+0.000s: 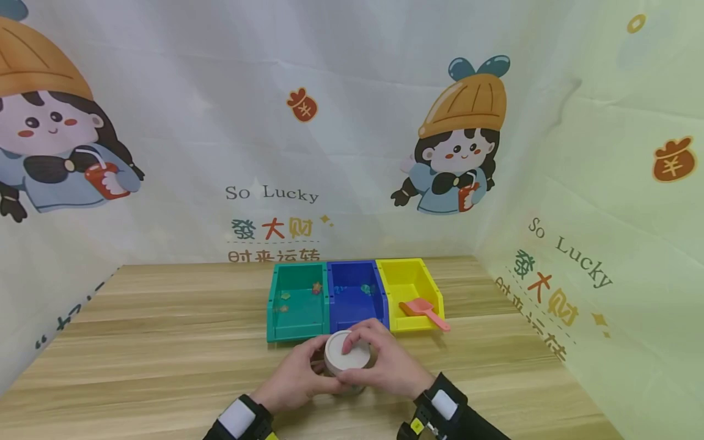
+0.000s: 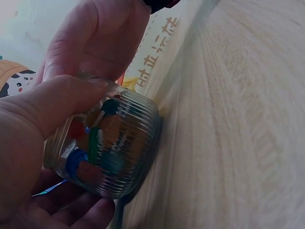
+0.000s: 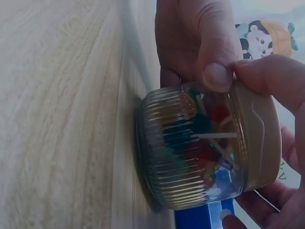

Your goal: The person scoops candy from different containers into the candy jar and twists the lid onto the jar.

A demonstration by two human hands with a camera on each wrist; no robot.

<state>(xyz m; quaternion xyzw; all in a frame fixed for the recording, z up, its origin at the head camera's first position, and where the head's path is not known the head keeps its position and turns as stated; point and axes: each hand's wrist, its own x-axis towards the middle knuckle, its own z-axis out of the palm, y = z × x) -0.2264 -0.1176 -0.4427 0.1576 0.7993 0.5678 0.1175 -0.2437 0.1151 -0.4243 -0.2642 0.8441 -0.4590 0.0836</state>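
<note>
A ribbed clear glass jar (image 3: pixel 176 157) stands on the table, with small colourful pieces and thin white sticks inside. Its pale beige lid (image 1: pixel 342 353) sits on the mouth. My left hand (image 1: pixel 299 374) wraps the jar's side, thumb across the glass in the left wrist view. From the right, my right hand (image 1: pixel 387 360) grips the lid by its rim, with a finger bent over the top. In the right wrist view the lid (image 3: pixel 261 138) lies flush against the jar's neck, between thumb and fingers.
Behind the jar three joined bins stand in a row: green (image 1: pixel 299 327), blue (image 1: pixel 352 315) and yellow (image 1: pixel 404 275). Small coloured pieces lie in the green and blue ones. A pink toy shovel (image 1: pixel 422 307) leans over the yellow bin's front edge. Printed cloth (image 1: pixel 352 153) surrounds the wooden table (image 1: pixel 165 342).
</note>
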